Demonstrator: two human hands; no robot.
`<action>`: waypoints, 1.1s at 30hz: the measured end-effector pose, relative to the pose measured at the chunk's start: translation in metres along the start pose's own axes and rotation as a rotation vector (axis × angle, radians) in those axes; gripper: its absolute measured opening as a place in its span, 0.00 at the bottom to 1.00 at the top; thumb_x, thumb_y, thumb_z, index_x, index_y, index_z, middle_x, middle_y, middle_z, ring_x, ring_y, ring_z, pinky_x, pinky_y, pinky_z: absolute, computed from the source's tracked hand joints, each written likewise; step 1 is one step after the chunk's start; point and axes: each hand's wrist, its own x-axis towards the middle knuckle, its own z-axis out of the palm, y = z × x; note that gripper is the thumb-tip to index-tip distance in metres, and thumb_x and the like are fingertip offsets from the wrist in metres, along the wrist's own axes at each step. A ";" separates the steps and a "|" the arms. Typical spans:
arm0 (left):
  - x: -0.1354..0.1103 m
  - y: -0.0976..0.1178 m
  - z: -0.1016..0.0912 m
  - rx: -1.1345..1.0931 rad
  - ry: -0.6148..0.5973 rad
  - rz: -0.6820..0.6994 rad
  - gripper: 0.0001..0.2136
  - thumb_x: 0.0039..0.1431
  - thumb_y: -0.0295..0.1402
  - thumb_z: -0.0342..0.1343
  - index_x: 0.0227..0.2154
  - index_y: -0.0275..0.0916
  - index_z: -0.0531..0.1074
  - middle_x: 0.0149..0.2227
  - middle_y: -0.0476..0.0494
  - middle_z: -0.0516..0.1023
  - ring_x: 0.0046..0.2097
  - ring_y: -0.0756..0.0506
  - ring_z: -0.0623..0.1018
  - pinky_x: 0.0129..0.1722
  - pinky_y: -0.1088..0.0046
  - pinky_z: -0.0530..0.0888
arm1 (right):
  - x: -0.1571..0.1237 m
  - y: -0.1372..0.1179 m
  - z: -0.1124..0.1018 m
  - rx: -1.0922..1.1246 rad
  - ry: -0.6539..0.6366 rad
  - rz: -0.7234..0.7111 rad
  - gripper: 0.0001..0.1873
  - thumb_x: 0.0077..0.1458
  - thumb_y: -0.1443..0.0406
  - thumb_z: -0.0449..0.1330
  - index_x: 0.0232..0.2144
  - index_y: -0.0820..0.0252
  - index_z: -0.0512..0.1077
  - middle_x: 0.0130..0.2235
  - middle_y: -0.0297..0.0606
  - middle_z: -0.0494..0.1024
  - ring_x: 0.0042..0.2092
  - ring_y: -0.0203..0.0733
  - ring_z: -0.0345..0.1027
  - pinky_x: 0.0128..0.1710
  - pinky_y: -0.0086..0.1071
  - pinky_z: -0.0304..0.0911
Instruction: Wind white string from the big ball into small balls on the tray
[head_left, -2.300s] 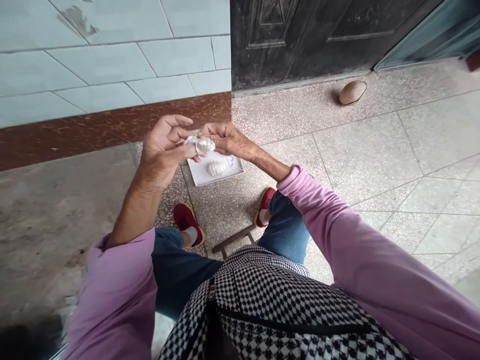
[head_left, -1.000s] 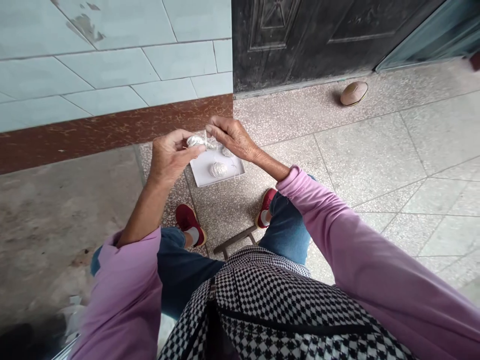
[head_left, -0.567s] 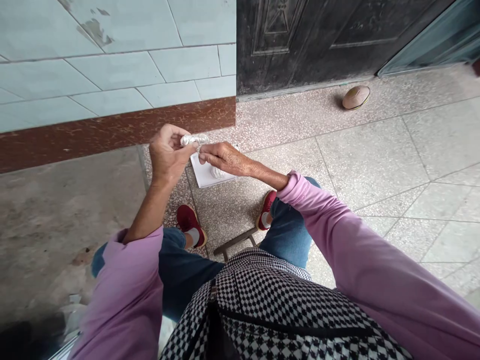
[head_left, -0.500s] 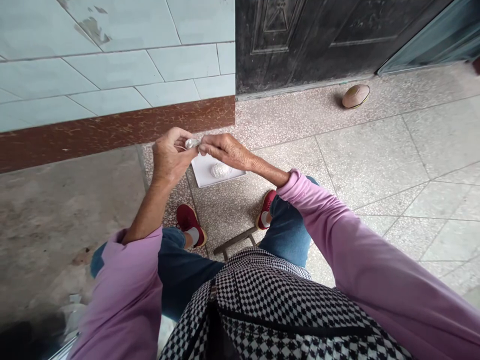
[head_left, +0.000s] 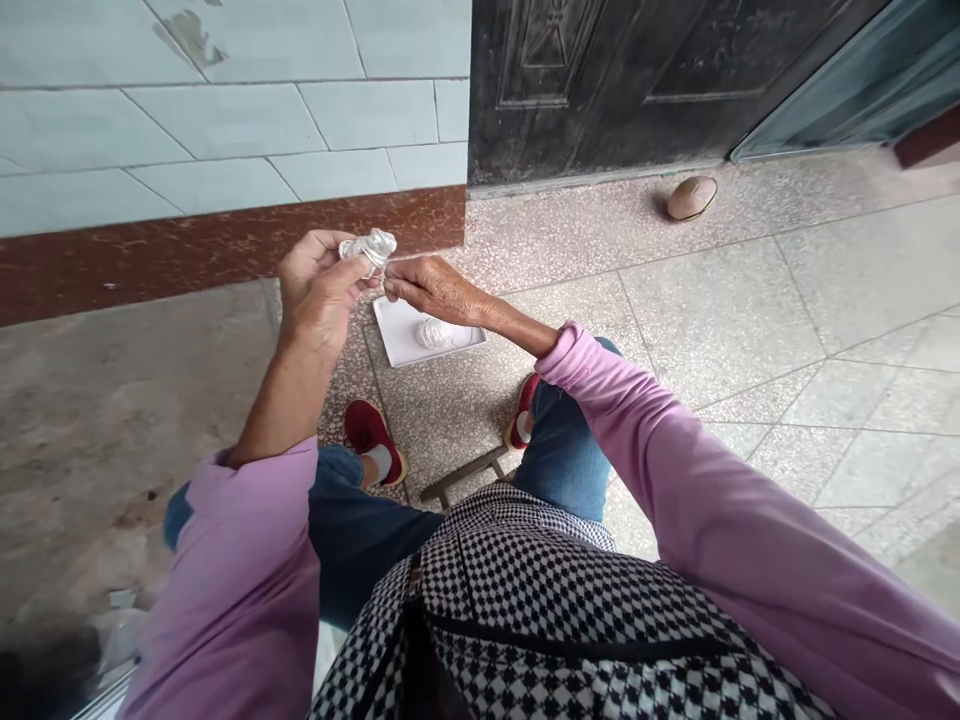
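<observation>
While L hand grips wht bundle w/ fingers bent, R hand, fingers pinched tog., sits alongside.

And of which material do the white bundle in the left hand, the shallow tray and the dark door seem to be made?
White bundle: probably yarn or cord, with slight sheen; it looks wound and stringy.
Tray: perhaps cardboard or plastic, smooth and pale, with thin raised edges.
Door: wood or metal, unclear; worn dark finish, relief panels.
</observation>
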 end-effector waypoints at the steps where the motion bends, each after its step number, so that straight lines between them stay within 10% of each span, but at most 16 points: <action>1: 0.004 -0.002 -0.001 0.063 0.042 0.010 0.18 0.52 0.22 0.79 0.38 0.43 0.76 0.36 0.50 0.86 0.36 0.47 0.79 0.36 0.70 0.76 | 0.001 -0.003 0.002 -0.013 -0.012 -0.001 0.20 0.95 0.62 0.58 0.44 0.57 0.79 0.46 0.43 0.88 0.52 0.47 0.81 0.62 0.40 0.74; 7: 0.013 -0.006 -0.016 0.317 -0.047 0.044 0.21 0.50 0.21 0.85 0.34 0.43 0.78 0.29 0.57 0.80 0.35 0.49 0.73 0.39 0.67 0.70 | 0.006 -0.016 -0.008 -0.067 0.102 -0.038 0.25 0.94 0.58 0.61 0.36 0.53 0.76 0.41 0.38 0.86 0.49 0.45 0.78 0.59 0.39 0.74; 13: -0.016 0.015 -0.032 0.088 -0.286 -0.062 0.18 0.49 0.28 0.86 0.39 0.42 0.84 0.35 0.45 0.86 0.35 0.45 0.77 0.35 0.63 0.74 | 0.029 -0.010 -0.025 0.024 0.248 -0.066 0.39 0.96 0.46 0.53 0.27 0.51 0.69 0.29 0.31 0.74 0.41 0.35 0.69 0.49 0.38 0.67; 17: -0.020 0.030 -0.040 -0.078 -0.216 -0.074 0.19 0.54 0.28 0.84 0.42 0.44 0.81 0.45 0.40 0.90 0.41 0.42 0.83 0.43 0.59 0.81 | 0.039 -0.006 -0.018 0.149 0.200 -0.049 0.43 0.93 0.35 0.50 0.26 0.49 0.62 0.23 0.25 0.62 0.37 0.32 0.62 0.42 0.37 0.61; 22: 0.011 0.029 -0.052 -0.094 -0.074 -0.037 0.22 0.54 0.29 0.84 0.43 0.45 0.77 0.47 0.44 0.91 0.45 0.43 0.83 0.56 0.53 0.85 | 0.038 -0.031 0.003 0.171 0.039 -0.063 0.41 0.94 0.39 0.53 0.32 0.56 0.76 0.24 0.24 0.65 0.35 0.30 0.65 0.41 0.36 0.62; 27: 0.032 0.016 -0.066 0.206 0.057 0.010 0.23 0.47 0.25 0.87 0.34 0.44 0.76 0.33 0.51 0.82 0.38 0.46 0.75 0.46 0.61 0.77 | 0.042 -0.061 0.010 0.086 0.026 -0.061 0.38 0.95 0.39 0.57 0.35 0.56 0.76 0.27 0.27 0.70 0.40 0.36 0.73 0.46 0.35 0.68; 33: 0.010 0.017 -0.083 0.289 -0.232 -0.082 0.19 0.44 0.22 0.84 0.35 0.43 0.83 0.30 0.48 0.83 0.36 0.43 0.74 0.38 0.65 0.71 | 0.057 -0.060 -0.013 0.034 0.160 -0.055 0.33 0.98 0.52 0.56 0.32 0.52 0.68 0.30 0.28 0.71 0.42 0.37 0.70 0.49 0.37 0.67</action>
